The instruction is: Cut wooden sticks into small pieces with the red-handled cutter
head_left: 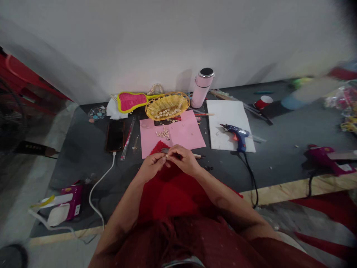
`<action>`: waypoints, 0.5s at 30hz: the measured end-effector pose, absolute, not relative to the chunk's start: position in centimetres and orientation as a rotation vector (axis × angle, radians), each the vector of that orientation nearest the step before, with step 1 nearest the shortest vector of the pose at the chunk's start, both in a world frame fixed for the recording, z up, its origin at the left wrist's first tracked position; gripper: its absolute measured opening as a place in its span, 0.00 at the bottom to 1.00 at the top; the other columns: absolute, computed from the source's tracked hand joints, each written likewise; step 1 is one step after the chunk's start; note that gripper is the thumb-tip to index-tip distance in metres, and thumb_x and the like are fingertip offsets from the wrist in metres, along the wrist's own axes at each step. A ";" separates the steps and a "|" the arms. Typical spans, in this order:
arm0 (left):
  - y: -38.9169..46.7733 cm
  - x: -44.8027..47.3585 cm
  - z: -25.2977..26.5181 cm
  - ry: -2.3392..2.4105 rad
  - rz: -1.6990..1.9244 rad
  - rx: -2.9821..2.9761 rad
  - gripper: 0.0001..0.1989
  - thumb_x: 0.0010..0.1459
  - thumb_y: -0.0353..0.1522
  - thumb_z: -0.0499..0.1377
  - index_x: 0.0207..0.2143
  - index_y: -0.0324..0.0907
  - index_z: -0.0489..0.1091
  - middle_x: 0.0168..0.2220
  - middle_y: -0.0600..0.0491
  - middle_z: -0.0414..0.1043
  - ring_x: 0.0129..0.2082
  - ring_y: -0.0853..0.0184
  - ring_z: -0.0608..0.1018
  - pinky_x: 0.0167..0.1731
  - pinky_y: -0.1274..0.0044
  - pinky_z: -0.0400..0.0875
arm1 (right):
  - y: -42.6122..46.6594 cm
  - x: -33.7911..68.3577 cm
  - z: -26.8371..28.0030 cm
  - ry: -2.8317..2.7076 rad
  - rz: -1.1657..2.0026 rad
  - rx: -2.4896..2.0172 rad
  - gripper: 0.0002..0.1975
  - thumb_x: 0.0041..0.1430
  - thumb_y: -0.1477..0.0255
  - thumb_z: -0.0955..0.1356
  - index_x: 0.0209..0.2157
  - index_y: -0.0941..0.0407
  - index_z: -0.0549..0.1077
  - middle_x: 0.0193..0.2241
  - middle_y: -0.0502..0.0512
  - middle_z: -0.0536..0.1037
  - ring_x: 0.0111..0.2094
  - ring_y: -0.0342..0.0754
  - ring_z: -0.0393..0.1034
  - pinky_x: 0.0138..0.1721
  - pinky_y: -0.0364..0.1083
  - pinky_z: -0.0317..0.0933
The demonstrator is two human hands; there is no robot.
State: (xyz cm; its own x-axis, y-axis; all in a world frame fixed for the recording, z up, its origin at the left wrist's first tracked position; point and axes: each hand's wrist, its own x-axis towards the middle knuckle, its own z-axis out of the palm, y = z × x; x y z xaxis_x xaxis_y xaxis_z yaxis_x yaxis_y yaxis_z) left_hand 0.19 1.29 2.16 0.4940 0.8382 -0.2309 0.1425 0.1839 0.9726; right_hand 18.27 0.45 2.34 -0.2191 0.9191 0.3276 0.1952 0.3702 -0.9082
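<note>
My left hand [152,165] and my right hand [184,159] meet over the red cloth [158,193] at the table's near edge. Both are closed in a pinch, fingertips together around a small pale piece [166,156], too tiny to make out well. Just beyond them, a pink sheet [185,136] carries a little heap of similar pale pieces [163,133]. More of these lie in a yellow woven basket [167,105]. A thin wooden stick-like tool [198,156] sticks out beside my right hand; part of it is hidden.
A pink flask [201,89] stands by the wall. Right of it, a blue glue gun [238,136] rests on a white board [220,111], its cord hanging off the table. A phone [115,134] with a white cable lies left. A red cup [263,102] is farther right.
</note>
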 end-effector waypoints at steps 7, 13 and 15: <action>1.3 0.2 2.6 0.980 0.607 1.492 0.15 0.62 0.40 0.52 0.33 0.39 0.70 0.28 0.54 0.73 0.21 0.75 0.65 0.24 0.81 0.59 | 0.5 18.3 1.9 -1.691 0.905 -0.967 0.02 0.60 0.72 0.67 0.33 0.54 0.71 0.32 0.52 0.74 0.34 0.44 0.69 0.37 0.45 0.64; 1.1 0.3 3.0 1.033 0.637 1.666 0.14 0.63 0.37 0.50 0.33 0.40 0.71 0.30 0.54 0.74 0.28 0.72 0.73 0.33 0.80 0.66 | 0.5 18.3 1.8 -1.702 0.909 -1.006 0.02 0.60 0.71 0.66 0.34 0.54 0.72 0.33 0.52 0.74 0.36 0.44 0.69 0.40 0.45 0.64; 1.1 0.4 3.1 1.039 0.661 1.706 0.14 0.64 0.37 0.49 0.33 0.40 0.70 0.30 0.54 0.74 0.30 0.71 0.74 0.35 0.79 0.66 | 0.5 18.4 1.8 -1.701 0.907 -1.026 0.03 0.60 0.71 0.66 0.36 0.54 0.72 0.33 0.52 0.74 0.36 0.44 0.69 0.39 0.45 0.64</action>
